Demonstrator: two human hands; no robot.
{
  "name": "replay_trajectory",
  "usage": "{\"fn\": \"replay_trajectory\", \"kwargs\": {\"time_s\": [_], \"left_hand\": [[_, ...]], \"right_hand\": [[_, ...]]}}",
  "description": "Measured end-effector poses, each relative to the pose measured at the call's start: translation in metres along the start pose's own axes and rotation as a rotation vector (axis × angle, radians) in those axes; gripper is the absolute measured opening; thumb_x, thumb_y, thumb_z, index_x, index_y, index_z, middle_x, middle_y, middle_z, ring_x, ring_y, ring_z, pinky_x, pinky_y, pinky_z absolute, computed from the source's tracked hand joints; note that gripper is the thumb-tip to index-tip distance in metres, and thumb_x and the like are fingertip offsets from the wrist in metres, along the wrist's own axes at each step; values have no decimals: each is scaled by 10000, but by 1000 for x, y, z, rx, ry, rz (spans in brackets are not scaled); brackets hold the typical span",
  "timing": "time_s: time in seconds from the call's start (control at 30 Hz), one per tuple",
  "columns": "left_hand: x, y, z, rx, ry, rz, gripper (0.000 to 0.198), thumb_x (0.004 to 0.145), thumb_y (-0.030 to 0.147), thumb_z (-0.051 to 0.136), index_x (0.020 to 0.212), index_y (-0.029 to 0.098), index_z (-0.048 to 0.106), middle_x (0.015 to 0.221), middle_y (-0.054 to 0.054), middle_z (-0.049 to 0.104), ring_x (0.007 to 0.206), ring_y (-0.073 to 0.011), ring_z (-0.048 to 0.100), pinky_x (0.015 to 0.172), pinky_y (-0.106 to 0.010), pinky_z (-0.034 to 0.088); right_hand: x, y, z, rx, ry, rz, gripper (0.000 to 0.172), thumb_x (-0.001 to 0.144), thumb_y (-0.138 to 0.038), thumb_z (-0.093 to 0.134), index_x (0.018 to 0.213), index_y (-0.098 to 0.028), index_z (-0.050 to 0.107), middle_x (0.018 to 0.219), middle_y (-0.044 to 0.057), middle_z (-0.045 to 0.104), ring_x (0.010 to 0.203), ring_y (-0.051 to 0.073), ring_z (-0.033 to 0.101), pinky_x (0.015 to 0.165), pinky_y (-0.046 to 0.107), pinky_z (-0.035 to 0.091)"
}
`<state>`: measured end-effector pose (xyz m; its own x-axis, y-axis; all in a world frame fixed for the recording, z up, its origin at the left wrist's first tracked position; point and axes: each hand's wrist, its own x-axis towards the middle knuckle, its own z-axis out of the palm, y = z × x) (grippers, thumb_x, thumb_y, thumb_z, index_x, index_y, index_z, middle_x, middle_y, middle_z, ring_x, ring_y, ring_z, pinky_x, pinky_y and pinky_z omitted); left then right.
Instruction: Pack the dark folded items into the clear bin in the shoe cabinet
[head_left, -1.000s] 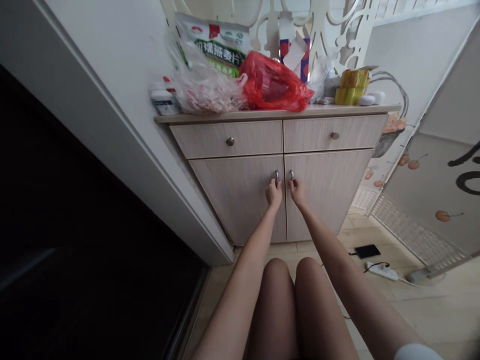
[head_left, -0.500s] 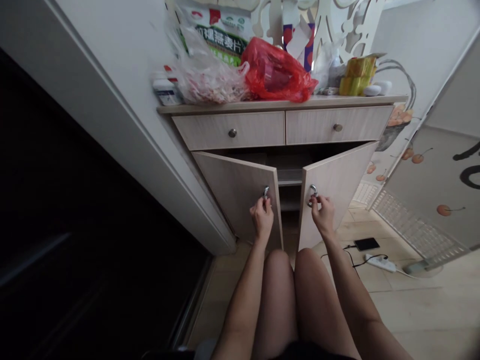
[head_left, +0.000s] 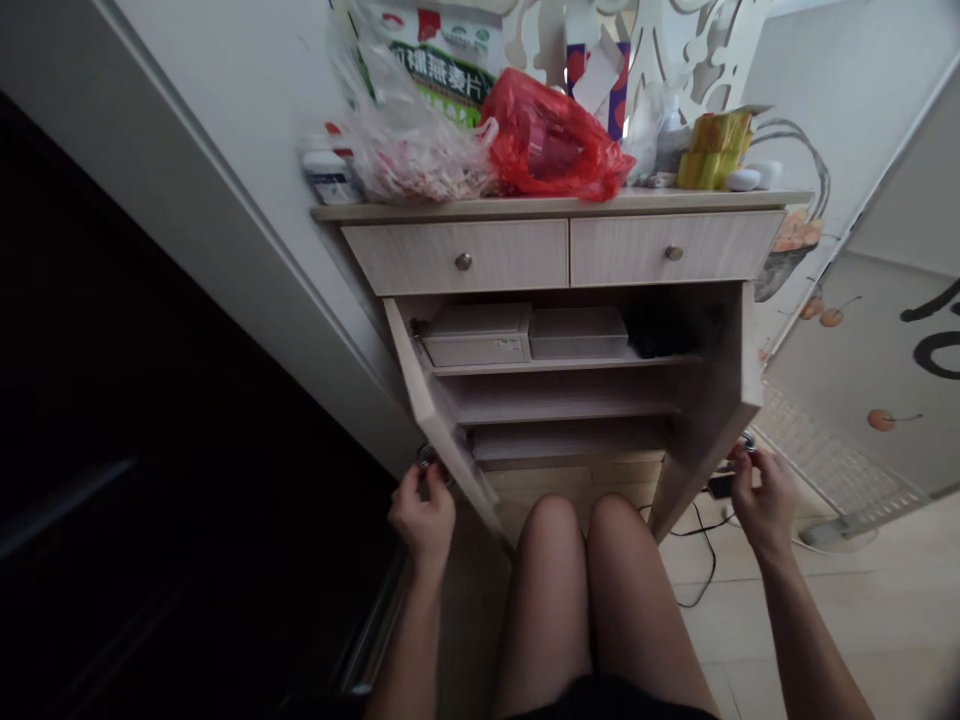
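**Low wood-grain cabinet standing open**

Left hand low at the cabinet's left side, fingers curled closed around the metal ring pull of the left door. Right hand at the cabinet's right side, fingertips pinched on the second ring pull, on the right door. Both doors swung out wide, their free edges angled toward the person. Left door's outer side close to the white door frame; right door's free edge stands over the floor tiles. Person's bare knees between the doors, just below the cabinet's lowest shelf.

Inside the cabinet: two pale lidded storage boxes side by side on the upper shelf, a dark bundle to their right, with open shelf room underneath. Small label on the front of the left box, too small to read.

Counter on top of the cabinet: red plastic bag, clear bag, white bottle, yellow packs. Behind them, an oat-flake package, with 燕麦片 legible in large characters; the rest of the print is partly hidden. Black cable on the floor, right of the knees.
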<state>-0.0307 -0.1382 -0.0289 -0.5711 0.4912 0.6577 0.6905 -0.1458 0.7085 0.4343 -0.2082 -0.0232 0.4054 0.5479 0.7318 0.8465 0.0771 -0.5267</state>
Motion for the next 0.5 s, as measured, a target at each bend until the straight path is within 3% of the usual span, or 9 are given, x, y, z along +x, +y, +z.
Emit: {"fn": "replay_trajectory", "kwargs": {"time_s": [0.27,0.5], "left_hand": [[47,-41,-64,29,124,-158,308,717,511,611,758,206,598,639,-42,645,620,-215,629,641,-356,556],[89,-58,-91,100,119,-443,282,664,472,679,642,244,515,439,75,474,444,-152,489,558,-383,562]], "right_hand": [[2,67,-55,-165,62,167,223,871,-423,427,768,-243,509,736,79,587,716,259,552,664,368,402],[18,110,-90,-237,21,316,176,727,-426,485,627,-301,413,537,45,476,494,240,467,541,409,369]]}}
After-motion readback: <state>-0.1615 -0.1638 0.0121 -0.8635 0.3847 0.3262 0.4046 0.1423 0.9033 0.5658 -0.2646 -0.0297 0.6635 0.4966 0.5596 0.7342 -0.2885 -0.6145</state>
